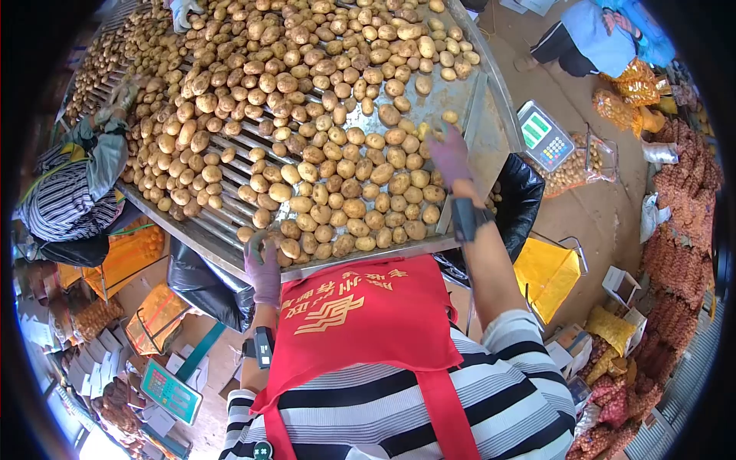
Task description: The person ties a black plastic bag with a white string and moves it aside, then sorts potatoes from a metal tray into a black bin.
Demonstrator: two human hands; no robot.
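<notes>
Purple gloves cover both my hands. My left hand (263,274) is at the front rim of the metal sorting table (337,267), its fingers curved and apart beside the nearest potatoes (290,248). My right hand (451,156) reaches over the right side of the table, slightly blurred. A small yellowish potato (450,116) shows at its fingertips, and the hand appears closed on it. Many loose brown potatoes (356,207) lie between my hands, on bars and bare metal. More potatoes (253,61) are heaped farther back.
A co-worker's gloved hand (182,14) is at the far side; another person in a striped top (65,195) works at the left. Black bags (203,284) hang below the rim. Scales (546,136), yellow bags (546,277) and stacked net sacks (678,230) stand around.
</notes>
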